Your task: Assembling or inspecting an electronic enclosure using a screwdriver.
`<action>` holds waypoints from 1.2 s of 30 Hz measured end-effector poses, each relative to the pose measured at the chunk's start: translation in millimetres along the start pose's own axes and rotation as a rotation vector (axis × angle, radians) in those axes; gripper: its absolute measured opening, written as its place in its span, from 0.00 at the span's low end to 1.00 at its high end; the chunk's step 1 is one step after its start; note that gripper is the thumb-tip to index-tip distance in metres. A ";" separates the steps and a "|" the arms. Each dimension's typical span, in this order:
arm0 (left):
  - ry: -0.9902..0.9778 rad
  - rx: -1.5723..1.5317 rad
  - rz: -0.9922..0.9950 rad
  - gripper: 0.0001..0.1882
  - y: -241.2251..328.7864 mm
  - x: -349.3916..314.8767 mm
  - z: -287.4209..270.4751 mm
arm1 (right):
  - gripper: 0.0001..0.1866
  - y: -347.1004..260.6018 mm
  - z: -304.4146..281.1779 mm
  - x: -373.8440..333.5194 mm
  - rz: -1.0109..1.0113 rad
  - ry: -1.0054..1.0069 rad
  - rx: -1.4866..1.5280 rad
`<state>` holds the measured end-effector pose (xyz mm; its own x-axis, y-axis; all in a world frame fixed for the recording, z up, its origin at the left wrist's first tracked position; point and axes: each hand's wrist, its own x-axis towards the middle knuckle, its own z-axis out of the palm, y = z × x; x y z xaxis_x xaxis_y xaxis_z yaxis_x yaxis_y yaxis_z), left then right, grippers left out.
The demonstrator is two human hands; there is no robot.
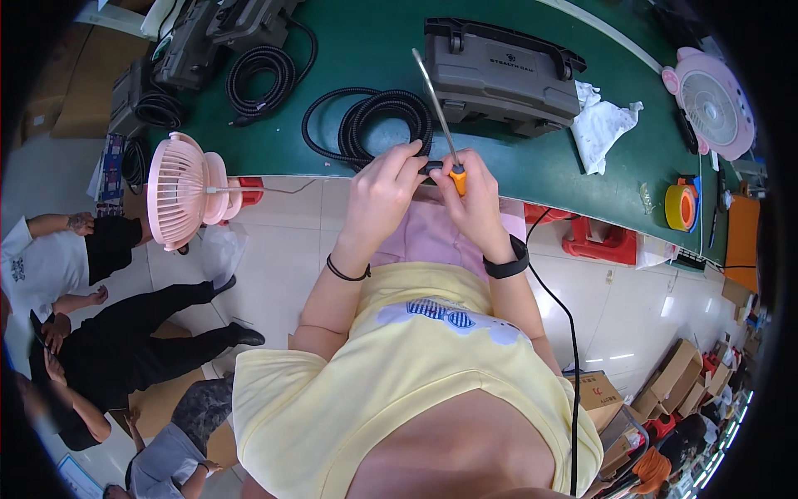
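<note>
My left hand (384, 193) is closed in a pinch on the black connector (431, 167) of a ribbed cable at the table's front edge. A black ribbed cable coil (366, 125) lies just beyond it on the green table. My right hand (475, 204), closed beside the left, grips a screwdriver by its orange and black handle (459, 180). The screwdriver's long metal shaft (435, 104) points up and away, between the coil and a grey hard plastic case (503, 75). My fingers hide part of the connector.
More grey cases (245, 21) with coiled cables (264, 83) stand at the far left. A pink clip fan (176, 191) sits at the left edge. At right are a white cloth (603, 125), a pink fan (711, 104) and tape rolls (682, 206). Several people are at left.
</note>
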<state>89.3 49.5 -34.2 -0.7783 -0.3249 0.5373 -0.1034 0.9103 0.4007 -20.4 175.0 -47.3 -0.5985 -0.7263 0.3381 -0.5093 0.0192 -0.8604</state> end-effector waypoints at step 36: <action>-0.081 0.030 0.137 0.13 0.5 11.0 -23.6 | 0.12 -17.5 -2.4 10.9 0.072 -0.054 0.066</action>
<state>95.3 40.3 -10.6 -0.8338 -0.1763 0.5232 -0.0105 0.9525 0.3044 -19.5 168.4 -27.7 -0.5965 -0.7609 0.2553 -0.4233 0.0280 -0.9056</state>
